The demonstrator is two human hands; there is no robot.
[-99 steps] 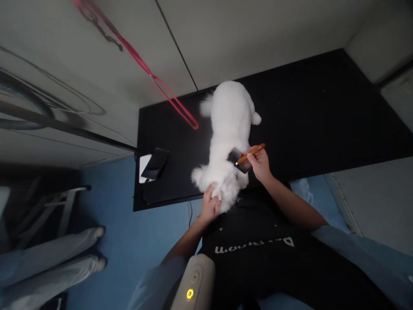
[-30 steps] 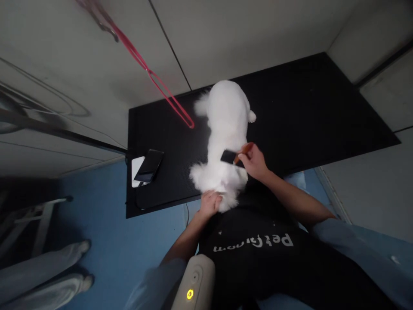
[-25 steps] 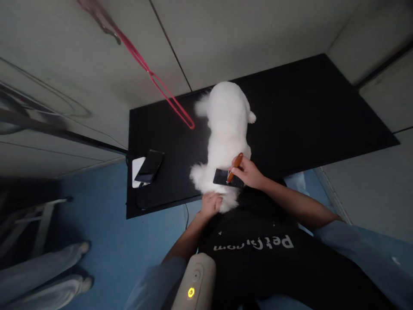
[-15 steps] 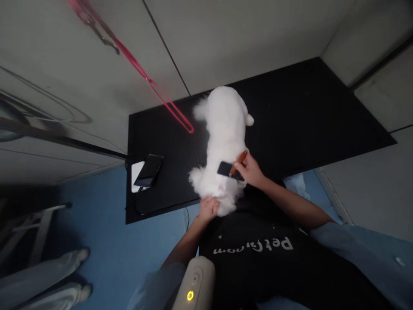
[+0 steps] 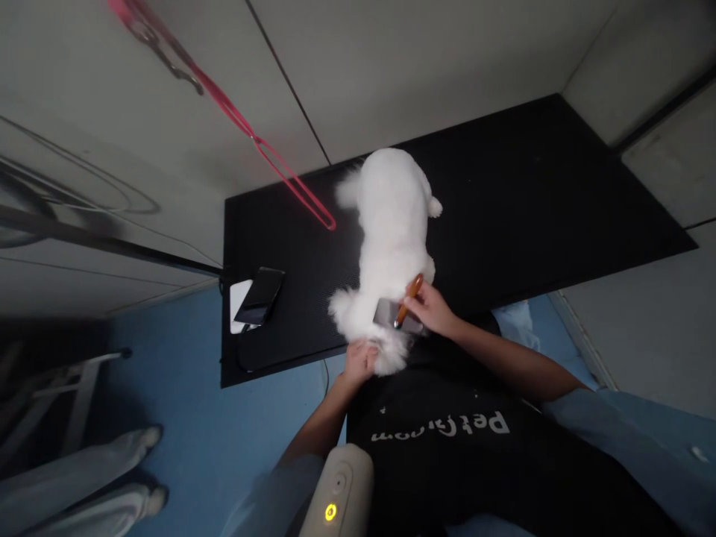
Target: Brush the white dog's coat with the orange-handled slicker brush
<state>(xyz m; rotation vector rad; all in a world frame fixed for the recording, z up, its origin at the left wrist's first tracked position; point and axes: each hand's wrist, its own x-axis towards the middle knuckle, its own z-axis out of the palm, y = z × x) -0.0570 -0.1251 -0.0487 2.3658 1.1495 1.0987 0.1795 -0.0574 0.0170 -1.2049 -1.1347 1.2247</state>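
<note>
A small white fluffy dog (image 5: 391, 231) stands on a black grooming table (image 5: 531, 201), its near end towards me. My right hand (image 5: 429, 309) is closed round the orange handle of a slicker brush (image 5: 398, 313), whose flat head lies on the fur at the dog's near end. My left hand (image 5: 361, 358) grips the fur at the dog's near end by the table's front edge, fingers curled into it.
A red loop leash (image 5: 291, 183) hangs from above to the dog's left. A dark phone (image 5: 262, 294) lies on a white block at the table's left edge. Another person's light trouser legs (image 5: 78, 485) stand on the blue floor at lower left. A grey device with a yellow light (image 5: 335, 492) is at my chest.
My right hand has moved the brush back and forth over the dog's near end; it now lies lower, closer to me. My left hand has kept its hold on the fur.
</note>
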